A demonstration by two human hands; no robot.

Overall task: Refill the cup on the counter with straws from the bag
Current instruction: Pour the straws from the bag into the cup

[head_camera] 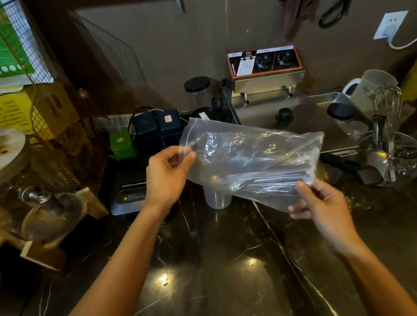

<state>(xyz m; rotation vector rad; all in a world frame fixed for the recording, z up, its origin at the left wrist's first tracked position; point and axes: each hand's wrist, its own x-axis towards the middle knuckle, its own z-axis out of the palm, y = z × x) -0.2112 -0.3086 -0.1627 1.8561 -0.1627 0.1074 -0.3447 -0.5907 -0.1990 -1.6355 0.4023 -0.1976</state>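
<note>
Dark marble table [223,280] | we hold bag [251,155] aloft: left hand [167,177] pinching its 10 o'clock mouth, right hand [318,204] gripping its 4 o'clock end | straws [275,178] inside | cup [217,196] beneath | next: open mouth, draw straws.

Dim warm light, counter [223,280] glare, warped edges

Two bare forearms are seen, no sleeve, watch or ring being worn, and the left hand [166,177] and right hand [325,216] are ungloved, with short nails.
</note>
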